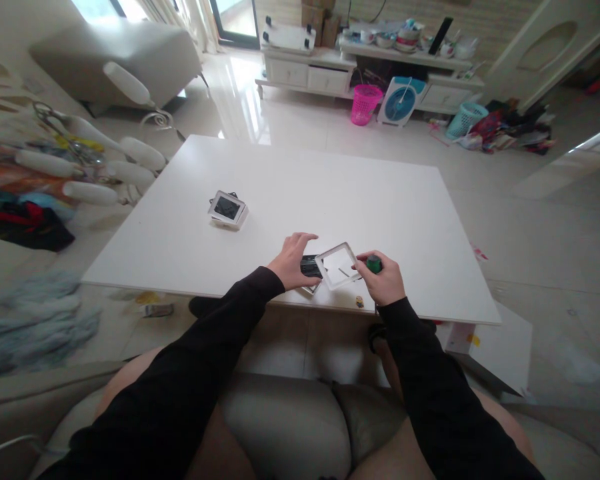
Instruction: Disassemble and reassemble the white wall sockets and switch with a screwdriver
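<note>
My right hand pinches the corner of a white square frame, tilted above the table's near edge. In the same hand is a screwdriver with a green handle; a thin dark shaft shows through the frame's opening. My left hand is open, thumb and fingers spread around a dark device on the table; whether the thumb touches it I cannot tell. Farther left, a small white box-like device with a dark screen lies on the white table.
A small yellow item lies at the table's near edge. Beyond the table stand a pink basket, a blue fan and a white cabinet. A lamp with white shades is close to the table's left side.
</note>
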Demonstrator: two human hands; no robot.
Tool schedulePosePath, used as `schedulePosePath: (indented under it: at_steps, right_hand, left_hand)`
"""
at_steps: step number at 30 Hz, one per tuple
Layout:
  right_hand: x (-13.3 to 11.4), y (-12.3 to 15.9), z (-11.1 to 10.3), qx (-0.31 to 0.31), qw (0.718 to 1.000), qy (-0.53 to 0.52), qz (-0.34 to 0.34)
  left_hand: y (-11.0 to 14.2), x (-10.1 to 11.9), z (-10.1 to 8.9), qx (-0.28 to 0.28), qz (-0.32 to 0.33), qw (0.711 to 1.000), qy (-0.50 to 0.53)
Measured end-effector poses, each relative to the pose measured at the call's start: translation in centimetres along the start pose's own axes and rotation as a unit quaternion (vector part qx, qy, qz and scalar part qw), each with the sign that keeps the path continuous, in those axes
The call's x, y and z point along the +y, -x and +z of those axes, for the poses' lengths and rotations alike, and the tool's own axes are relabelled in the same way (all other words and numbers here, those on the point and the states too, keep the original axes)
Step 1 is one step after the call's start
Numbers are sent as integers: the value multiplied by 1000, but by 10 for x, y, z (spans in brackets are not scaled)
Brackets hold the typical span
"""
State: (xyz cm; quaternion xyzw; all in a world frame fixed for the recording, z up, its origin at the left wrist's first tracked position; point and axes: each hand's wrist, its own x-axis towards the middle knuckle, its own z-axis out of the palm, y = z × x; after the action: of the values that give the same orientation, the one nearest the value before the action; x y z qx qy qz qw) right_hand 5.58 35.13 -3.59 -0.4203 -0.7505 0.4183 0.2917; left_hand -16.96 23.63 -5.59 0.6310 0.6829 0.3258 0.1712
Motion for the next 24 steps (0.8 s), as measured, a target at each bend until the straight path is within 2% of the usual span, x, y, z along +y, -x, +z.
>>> schedulePosePath:
  at_steps: [2,4,7,11,14,18,21,24]
  right_hand:
    - [-3,4,5,4,1000,-10,-4]
    - [-6,6,10,10,1000,-15,-10]
    - [-7,6,15,11,999,-30,-11]
    - [4,0,17,9,1000,-24,1]
    - [26,-6,18,4,996,84,2]
    - [62,-4,23,-76,956,283,19]
    - [77,2,29,-103,931,349,37]
    - [76,5,33,-126,917,378,24]
  left_hand:
    - [2,11,8,-26,70,997,34]
    - [5,19,17,-48,95,993,47]
    - [8,25,23,-51,78,995,41]
    - [7,22,19,-18,40,999,-4]
    - [4,13,11,32,11,999,-22]
    - [-3,0,2,104,-70,992,-29]
    - [-6,-7,-2,123,-105,987,-16]
    - [-6,-9,-4,132,-103,986,-1]
